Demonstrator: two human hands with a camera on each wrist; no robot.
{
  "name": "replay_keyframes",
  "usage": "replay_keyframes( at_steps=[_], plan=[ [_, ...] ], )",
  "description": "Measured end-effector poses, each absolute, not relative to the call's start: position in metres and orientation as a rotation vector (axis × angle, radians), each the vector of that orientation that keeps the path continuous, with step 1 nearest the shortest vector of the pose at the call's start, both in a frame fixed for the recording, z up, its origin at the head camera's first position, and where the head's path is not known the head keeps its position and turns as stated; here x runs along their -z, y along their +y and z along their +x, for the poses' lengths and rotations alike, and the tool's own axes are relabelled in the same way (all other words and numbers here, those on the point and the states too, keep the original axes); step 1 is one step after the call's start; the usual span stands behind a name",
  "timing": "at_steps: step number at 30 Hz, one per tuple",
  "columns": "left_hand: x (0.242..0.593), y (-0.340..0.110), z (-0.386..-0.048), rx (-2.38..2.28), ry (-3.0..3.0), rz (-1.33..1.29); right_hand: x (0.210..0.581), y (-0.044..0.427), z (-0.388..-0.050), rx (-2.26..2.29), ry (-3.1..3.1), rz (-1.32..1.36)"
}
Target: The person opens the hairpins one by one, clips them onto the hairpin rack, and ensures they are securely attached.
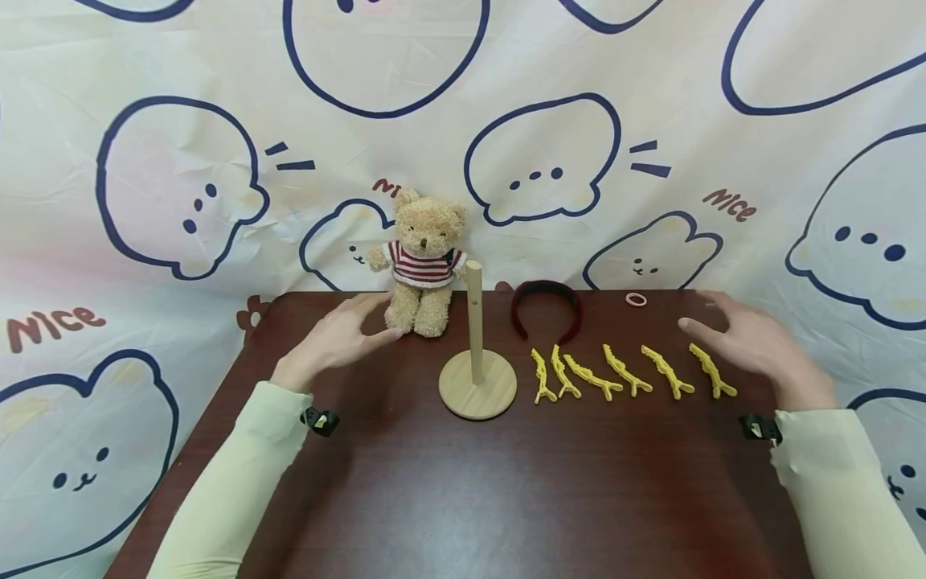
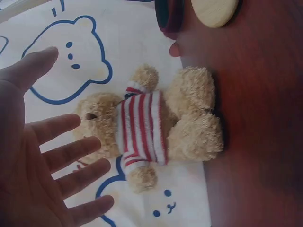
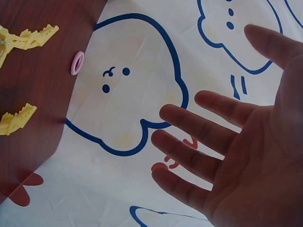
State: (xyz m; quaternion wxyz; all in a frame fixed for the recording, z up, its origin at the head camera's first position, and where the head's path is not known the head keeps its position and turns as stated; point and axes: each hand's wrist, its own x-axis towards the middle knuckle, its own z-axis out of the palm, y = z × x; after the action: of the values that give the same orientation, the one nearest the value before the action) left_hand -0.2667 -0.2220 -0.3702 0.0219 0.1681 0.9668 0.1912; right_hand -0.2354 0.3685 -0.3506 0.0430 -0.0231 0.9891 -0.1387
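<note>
Head view: teddy bear [image 1: 425, 267] beside the spread left hand [image 1: 336, 339], a yellow clip [image 1: 711, 371] near the spread right hand [image 1: 761, 347].

left sleeve [image 1: 230, 482]: pale yellow-green | right sleeve [image 1: 842, 482]: same | wrist cameras [image 1: 323, 421]: small, black, boxy | fingers [image 2: 73, 153]: bare

Bear [image 1: 427, 221]: plain tan fur is shown, left of the head view's centre.
Shirt [image 1: 421, 268]: red and white stripes are seen.
Stand [image 1: 475, 322]: a pale wood tone is shown throughout.
Headband [image 1: 546, 285]: dark red is seen.
Ring [image 3: 74, 70]: pale pink is shown.
Clips [image 1: 665, 372]: plain yellow is shared by all six.
Table [image 1: 550, 482]: deep reddish brown is spread across the lower frame.
Backdrop [image 1: 427, 153]: white is printed with navy-outlined cartoon faces [image 1: 542, 153] and rust-red lettering [image 1: 56, 326].
Sleeves [image 1: 239, 474]: pale yellow-green is seen, lower left and lower right.
Wristbands [image 1: 322, 421]: black is shown.
</note>
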Motion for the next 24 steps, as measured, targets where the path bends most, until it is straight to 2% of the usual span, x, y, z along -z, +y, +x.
replay_keyframes(
  at_steps=[15,24],
  plan=[
    [0.406,-0.211,-0.267,-0.798,2.974,0.614,0.371,0.378,-0.231,0.470,3.081,-0.039],
    [0.422,-0.201,-0.265,-0.868,2.914,0.584,0.382,0.382,-0.227,0.486,3.071,0.016]
  ],
)
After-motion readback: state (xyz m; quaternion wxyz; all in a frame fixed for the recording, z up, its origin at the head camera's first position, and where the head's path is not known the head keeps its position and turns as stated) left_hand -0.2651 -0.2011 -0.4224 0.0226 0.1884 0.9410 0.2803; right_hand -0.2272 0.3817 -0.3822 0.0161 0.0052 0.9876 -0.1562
